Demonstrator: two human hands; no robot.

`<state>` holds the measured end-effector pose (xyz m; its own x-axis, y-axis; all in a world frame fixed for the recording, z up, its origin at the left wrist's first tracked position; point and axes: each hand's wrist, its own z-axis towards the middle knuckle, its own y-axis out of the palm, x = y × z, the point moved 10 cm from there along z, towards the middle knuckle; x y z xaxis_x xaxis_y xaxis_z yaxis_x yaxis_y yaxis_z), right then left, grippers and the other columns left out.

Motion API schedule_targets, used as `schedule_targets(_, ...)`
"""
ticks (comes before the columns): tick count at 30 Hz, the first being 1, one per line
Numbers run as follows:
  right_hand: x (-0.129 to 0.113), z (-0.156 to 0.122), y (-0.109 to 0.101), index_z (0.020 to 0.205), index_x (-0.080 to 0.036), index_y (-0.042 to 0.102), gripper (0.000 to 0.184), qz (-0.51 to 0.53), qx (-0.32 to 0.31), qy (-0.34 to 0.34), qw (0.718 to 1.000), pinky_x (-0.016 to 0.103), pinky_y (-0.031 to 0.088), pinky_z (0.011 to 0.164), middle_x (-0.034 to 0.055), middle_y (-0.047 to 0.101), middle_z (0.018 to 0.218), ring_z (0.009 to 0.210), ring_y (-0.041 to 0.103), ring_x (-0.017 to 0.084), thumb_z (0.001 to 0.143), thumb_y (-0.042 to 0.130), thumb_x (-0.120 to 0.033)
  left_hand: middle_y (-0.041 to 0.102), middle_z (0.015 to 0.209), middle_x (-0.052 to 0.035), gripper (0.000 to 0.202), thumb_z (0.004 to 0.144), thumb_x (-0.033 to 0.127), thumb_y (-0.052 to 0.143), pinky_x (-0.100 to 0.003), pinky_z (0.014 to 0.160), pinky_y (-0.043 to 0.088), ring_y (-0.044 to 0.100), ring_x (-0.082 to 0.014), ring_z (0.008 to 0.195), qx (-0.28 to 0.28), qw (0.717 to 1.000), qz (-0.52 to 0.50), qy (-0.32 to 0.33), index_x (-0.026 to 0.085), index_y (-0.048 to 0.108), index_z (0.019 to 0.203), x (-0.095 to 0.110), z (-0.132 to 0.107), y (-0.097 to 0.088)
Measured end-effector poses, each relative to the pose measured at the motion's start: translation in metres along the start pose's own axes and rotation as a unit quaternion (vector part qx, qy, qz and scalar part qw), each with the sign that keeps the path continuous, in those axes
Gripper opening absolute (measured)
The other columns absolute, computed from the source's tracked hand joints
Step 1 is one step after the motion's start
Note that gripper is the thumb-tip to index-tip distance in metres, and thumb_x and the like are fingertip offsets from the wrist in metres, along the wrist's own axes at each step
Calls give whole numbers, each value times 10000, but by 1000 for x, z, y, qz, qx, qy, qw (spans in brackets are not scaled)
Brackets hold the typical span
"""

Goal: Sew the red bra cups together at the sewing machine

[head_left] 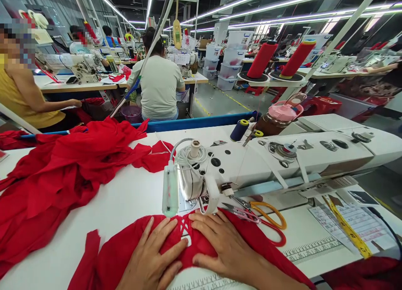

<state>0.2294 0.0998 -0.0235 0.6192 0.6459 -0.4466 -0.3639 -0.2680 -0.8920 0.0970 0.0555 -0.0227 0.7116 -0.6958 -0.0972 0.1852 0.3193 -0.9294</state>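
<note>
Under both hands lies a piece of red fabric [116, 256], its far edge at the needle area of a white sewing machine [232, 168]. My left hand [153, 252] rests with fingers spread on the cloth, left of a small crossed cut-out pattern [184, 227]. On the right side of that pattern, my right hand [222, 244] presses the fabric with its fingers stretched forward. White table shows through the openings between the hands. The needle itself is hidden behind the machine head. A clear lamp [170, 191] hangs just beyond my left fingertips.
A heap of red fabric [75, 164] covers the table's left. Scissors with orange handles [273, 214] lie right of my right hand, near a yellow tape measure [348, 227] and papers. Red thread cones [262, 59] stand behind the machine. A co-worker in a pale shirt [161, 86] sits ahead.
</note>
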Motion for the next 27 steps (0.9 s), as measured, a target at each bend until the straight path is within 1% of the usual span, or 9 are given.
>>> schedule_targets(5,1,0,0,1387,-235,510,599,-5,-7,0,1000,450,185,1256,53,569,1469,1332,533,238,913,646,-575,545,1471,-93,492,913,369,648,-502,1026,539,524,-276,1342,6,1000,-4,-5,345,575,1399,-1,-2,0)
schedule_targets(11,1,-1,2,1414,-235,487,623,-16,-18,-1,1000,462,197,1253,58,551,1486,1341,524,245,919,631,-585,557,1458,-98,471,924,362,631,-556,939,588,546,-297,1316,-7,1000,11,4,352,582,1393,0,-1,3)
schedule_targets(14,1,0,2,1391,-226,511,609,-13,-17,-1,1000,459,201,1252,61,561,1476,1345,521,241,918,628,-591,538,1478,-100,472,937,372,622,-563,949,585,527,-290,1339,-4,1000,8,-2,339,570,1405,-1,0,1)
schedule_targets(18,0,2,0,1377,-209,532,612,-4,-11,6,1000,450,223,1246,71,587,1447,1331,534,239,901,662,-572,517,1500,-93,442,947,367,614,-579,955,578,519,-290,1348,-14,1000,-9,-13,341,581,1388,-2,1,0)
schedule_targets(21,-1,2,-2,1386,-210,531,622,0,-5,7,1000,452,225,1244,75,589,1445,1332,534,239,897,667,-569,507,1511,-82,440,949,359,613,-562,1002,550,515,-287,1353,-17,999,-25,-22,336,581,1387,-3,1,-1)
schedule_targets(24,-2,2,-3,1387,-210,533,623,-4,-6,1,1000,465,234,1240,83,589,1445,1338,530,247,894,671,-566,496,1524,-70,438,955,348,611,-533,1108,464,498,-272,1373,-15,998,-45,-30,325,578,1391,-4,-1,0)
schedule_targets(27,-3,1,-4,1384,-209,537,613,-7,0,-1,1000,471,245,1235,87,598,1435,1331,537,250,898,668,-559,485,1538,-60,439,960,328,603,-525,1161,393,486,-273,1384,-19,997,-57,-38,324,573,1398,-5,-3,2)
